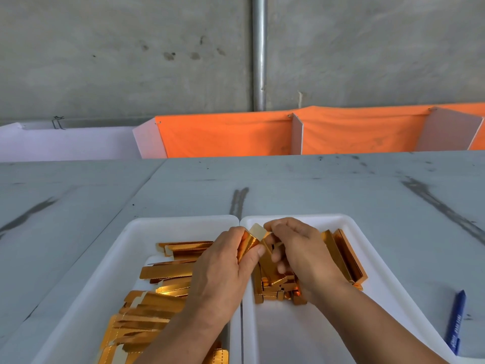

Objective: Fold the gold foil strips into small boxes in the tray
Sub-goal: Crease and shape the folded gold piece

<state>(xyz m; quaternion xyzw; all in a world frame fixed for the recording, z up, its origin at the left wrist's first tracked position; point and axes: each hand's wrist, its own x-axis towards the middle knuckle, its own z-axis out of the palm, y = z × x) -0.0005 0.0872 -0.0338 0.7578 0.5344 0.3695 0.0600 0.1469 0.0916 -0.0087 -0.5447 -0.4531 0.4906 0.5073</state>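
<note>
We grip one gold strip (248, 244) w/ L hand (223, 266), fingers curled round it; R hand (301, 253) pinches its end flap (256, 229). Flat strips (162, 271) in L tray (126, 232), folded boxes (346, 256) in R tray (351, 222).

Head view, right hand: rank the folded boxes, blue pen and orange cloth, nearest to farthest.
From the right hand, which pinches the gold strip:
1. Folded boxes, in the right tray, right beside the hand.
2. Blue pen, on the table, right of that tray.
3. Orange cloth, beyond the table's far edge.
</note>
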